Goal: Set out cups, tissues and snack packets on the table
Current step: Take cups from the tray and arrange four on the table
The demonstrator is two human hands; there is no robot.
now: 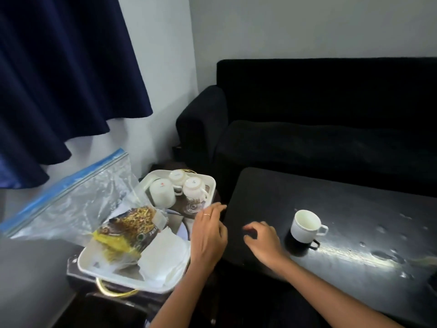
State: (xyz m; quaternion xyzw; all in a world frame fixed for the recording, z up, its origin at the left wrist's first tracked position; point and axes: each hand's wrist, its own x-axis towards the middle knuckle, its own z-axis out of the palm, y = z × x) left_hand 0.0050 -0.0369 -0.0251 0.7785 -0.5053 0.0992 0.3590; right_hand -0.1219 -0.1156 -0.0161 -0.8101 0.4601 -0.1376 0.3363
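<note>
One white cup (306,226) stands upright on the glossy black table (354,209). A white tray (85,261) at the left holds three upturned white cups (163,194), a snack packet (127,229) and a pile of white tissues (165,254). My left hand (208,235) hovers over the tray's right edge with relaxed fingers, holding nothing. Hovering over the table left of the lone cup, my right hand (262,240) has loosely curled fingers and is empty.
A large clear zip bag (71,200) with a blue seal lies against the tray's left side. A black sofa (319,129) runs behind the table. A dark blue curtain (59,79) hangs at the left. Water drops (378,252) spot the table's right part.
</note>
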